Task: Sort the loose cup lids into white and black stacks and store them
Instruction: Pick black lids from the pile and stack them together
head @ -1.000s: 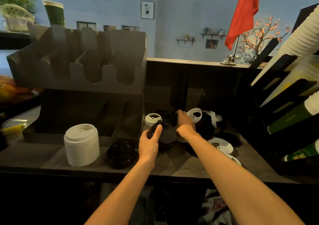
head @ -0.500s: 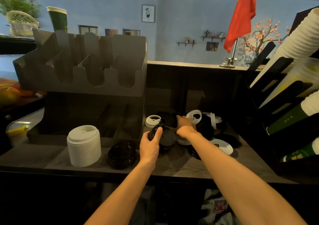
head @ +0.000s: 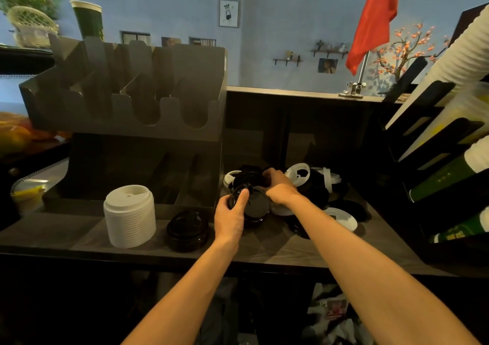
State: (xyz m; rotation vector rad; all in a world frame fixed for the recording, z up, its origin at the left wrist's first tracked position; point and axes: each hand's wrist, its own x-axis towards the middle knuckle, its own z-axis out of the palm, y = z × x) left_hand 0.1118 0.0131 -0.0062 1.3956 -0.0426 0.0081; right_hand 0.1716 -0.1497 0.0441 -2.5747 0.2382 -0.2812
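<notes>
A tall white lid stack (head: pixel 129 215) stands on the dark counter (head: pixel 79 236), with a short black lid stack (head: pixel 187 227) to its right. My left hand (head: pixel 229 216) grips a tilted small stack of black lids (head: pixel 255 207) by its left rim. My right hand (head: pixel 280 185) reaches over it and closes on a black lid (head: pixel 247 177) just behind. A heap of loose lids (head: pixel 312 188), white and black mixed, lies to the right, with one white lid (head: pixel 342 219) flat at its near edge.
A grey lid organiser (head: pixel 127 106) with scooped slots sits at the back left, a green cup (head: pixel 88 19) standing behind it. Racks of sleeved cups (head: pixel 449 175) lean in from the right. A raised ledge with a red flag (head: pixel 375 19) runs behind.
My right hand has shifted left from the loose heap onto a black lid behind the stack held in my left hand. The left hand has stayed in place.
</notes>
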